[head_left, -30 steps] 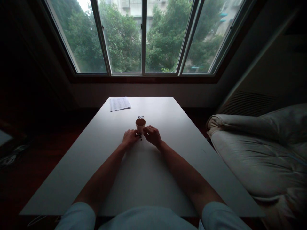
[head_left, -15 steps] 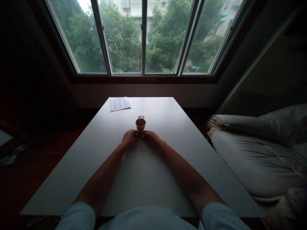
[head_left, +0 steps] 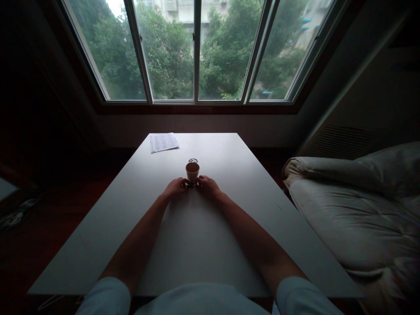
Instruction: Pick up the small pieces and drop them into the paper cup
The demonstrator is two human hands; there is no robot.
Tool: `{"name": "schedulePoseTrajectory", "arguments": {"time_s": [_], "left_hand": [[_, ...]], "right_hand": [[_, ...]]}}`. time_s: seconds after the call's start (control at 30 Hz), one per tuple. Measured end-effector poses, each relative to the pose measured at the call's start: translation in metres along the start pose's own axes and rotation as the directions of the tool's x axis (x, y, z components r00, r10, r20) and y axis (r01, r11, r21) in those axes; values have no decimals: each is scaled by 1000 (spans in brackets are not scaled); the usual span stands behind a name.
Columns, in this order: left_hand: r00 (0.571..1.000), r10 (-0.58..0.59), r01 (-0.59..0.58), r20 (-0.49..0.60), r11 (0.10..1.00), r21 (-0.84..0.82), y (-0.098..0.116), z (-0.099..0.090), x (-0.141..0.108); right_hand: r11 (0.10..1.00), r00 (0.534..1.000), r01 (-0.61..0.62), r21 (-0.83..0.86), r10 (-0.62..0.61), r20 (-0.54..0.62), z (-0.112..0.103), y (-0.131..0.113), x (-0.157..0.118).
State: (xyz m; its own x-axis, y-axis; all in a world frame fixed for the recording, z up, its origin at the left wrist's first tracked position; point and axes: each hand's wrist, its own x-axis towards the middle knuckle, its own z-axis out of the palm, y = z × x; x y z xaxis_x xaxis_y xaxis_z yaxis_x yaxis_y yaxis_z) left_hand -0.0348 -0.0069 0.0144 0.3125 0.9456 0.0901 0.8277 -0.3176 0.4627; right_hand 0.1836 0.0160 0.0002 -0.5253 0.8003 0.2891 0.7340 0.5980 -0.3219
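A small brown cup [head_left: 192, 172] stands upright on the white table [head_left: 200, 245], its open mouth facing up. Just in front of its base lies a small dark item [head_left: 190, 186], too small to make out. My left hand [head_left: 176, 187] is at the left of the cup's base, fingertips pinched at the dark item's left end. On the other side my right hand [head_left: 208, 186] has its fingers curled close to the cup's lower right side; what they hold is too small to tell. Behind the cup lies a small dark-rimmed round object [head_left: 193, 160].
Printed papers [head_left: 164, 142] lie at the table's far left corner. A cushioned seat [head_left: 354, 210] stands along the right side. Beyond the far edge is a wall with a wide window [head_left: 197, 57]. Cables [head_left: 19, 214] lie on the floor at left.
My right hand's fingers have lifted and shifted slightly right. My left hand has moved slightly left, and more of the dark item shows between the hands. The cup has not moved.
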Motion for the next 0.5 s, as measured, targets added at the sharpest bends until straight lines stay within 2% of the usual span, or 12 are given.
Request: {"name": "schedulePoseTrajectory", "arguments": {"time_s": [0.1,0.33,0.5], "left_hand": [[1000,-9,9,8,1000,5,-1,0,0],[993,30,-24,112,998,-59,-4,-10,-2],[996,3,2,88,998,-55,-7,-9,-2]], "right_hand": [[998,998,-55,-27,55,4,0,1,0],[985,988,-152,-78,149,-47,6,10,2],[979,981,-185,-89,179,-70,7,12,2]]}}
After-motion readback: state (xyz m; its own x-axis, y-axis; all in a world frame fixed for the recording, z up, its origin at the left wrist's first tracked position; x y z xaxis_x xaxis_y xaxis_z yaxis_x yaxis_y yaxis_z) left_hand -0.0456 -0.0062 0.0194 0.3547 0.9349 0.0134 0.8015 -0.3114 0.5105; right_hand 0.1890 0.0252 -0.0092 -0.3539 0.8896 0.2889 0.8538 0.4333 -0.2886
